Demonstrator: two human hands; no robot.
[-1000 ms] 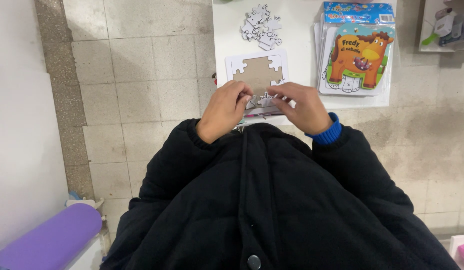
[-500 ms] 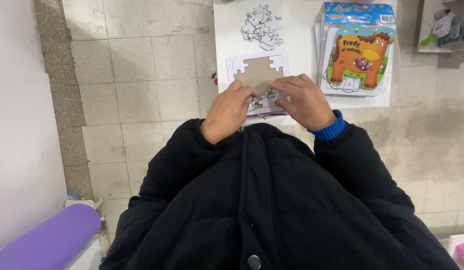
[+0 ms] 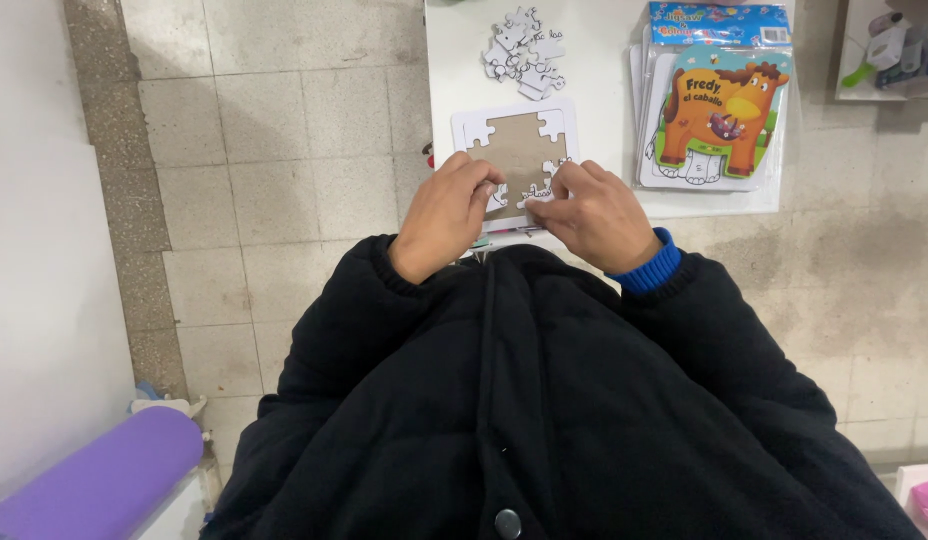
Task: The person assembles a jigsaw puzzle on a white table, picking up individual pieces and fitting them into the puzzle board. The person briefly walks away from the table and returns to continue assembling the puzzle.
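Observation:
A small white jigsaw frame [image 3: 516,150] with a brown cardboard backing lies on the white table [image 3: 604,70] in front of me. Its edge pieces are in place; the middle is bare. My left hand [image 3: 446,212] rests on the frame's near left corner, fingers curled onto a piece there. My right hand [image 3: 594,212] presses its fingertips on pieces at the near right side of the frame. Exactly which piece each hand grips is hidden by the fingers. A heap of loose white puzzle pieces [image 3: 522,48] lies beyond the frame.
A packaged puzzle with an orange cartoon horse [image 3: 719,105] lies on the table's right side. More packaged items [image 3: 894,45] sit on a shelf at top right. A purple roll [image 3: 94,480] lies at lower left. Grey tiled floor [image 3: 264,150] is on the left.
Both hands shifted slightly up over the frame's near edge, and the fingers closed in on the pieces there. The frame stays put.

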